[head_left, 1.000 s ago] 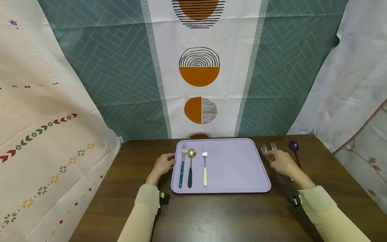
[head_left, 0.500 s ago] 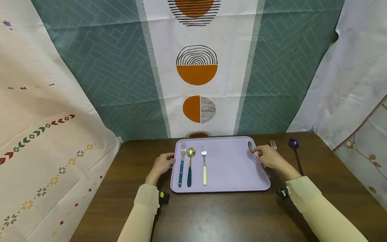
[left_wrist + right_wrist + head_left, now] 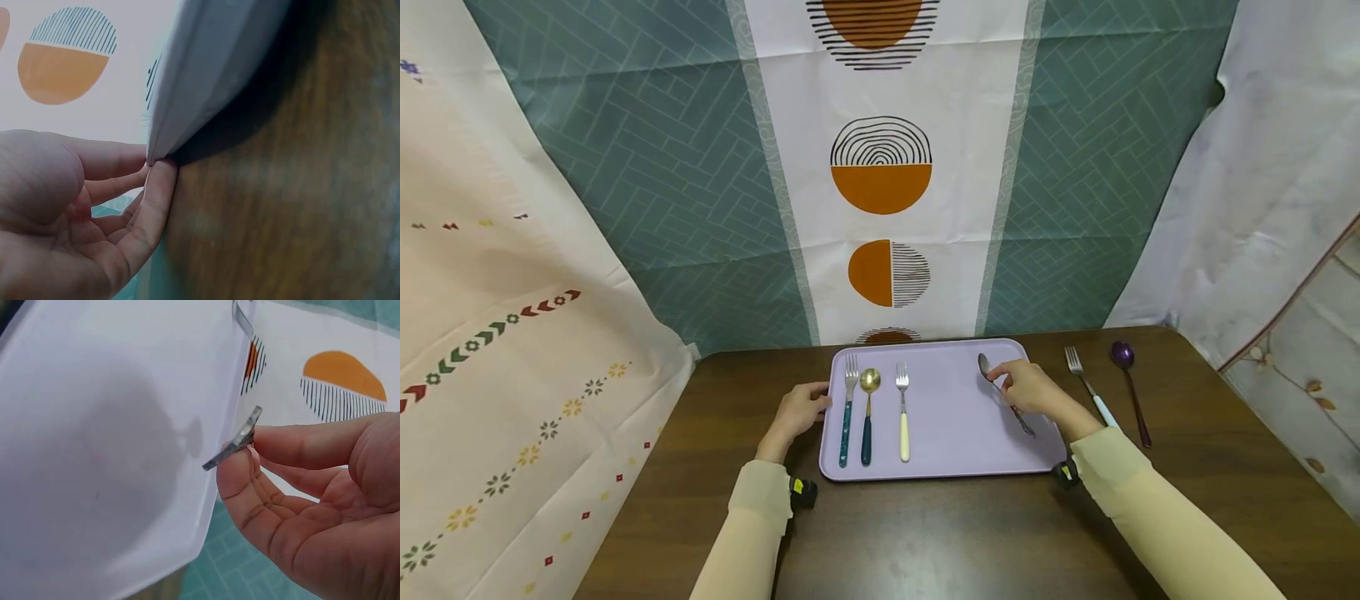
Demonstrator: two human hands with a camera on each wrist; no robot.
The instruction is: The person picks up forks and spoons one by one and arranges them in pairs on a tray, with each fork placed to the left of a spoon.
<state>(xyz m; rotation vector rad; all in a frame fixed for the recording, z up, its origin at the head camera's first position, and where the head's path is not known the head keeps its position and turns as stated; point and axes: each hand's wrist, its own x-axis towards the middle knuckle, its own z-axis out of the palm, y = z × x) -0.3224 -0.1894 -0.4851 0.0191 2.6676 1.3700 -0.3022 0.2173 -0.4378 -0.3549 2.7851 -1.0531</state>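
My right hand (image 3: 1028,388) pinches a silver spoon (image 3: 1022,421) over the right part of the lilac tray (image 3: 955,450); in the right wrist view the thumb and fingers of the hand (image 3: 306,494) hold the spoon's metal handle (image 3: 232,447). At the tray's left edge my left hand (image 3: 797,411) grips the rim, and the left wrist view shows its thumb and fingertips pinching the rim (image 3: 181,94). On the tray's left half lie a teal-handled fork (image 3: 846,421), a gold spoon with a dark green handle (image 3: 867,425) and a fork with a cream handle (image 3: 905,425).
Right of the tray, a fork with a white handle (image 3: 1103,408) and a purple spoon (image 3: 1123,355) lie on the brown wooden table (image 3: 925,533). A patterned cloth (image 3: 700,167) hangs behind the table, with light cloths at both sides.
My right hand has moved left with the silver spoon, from the table beside the tray to over the tray. The white-handled fork is now more exposed. My left hand stays at the rim.
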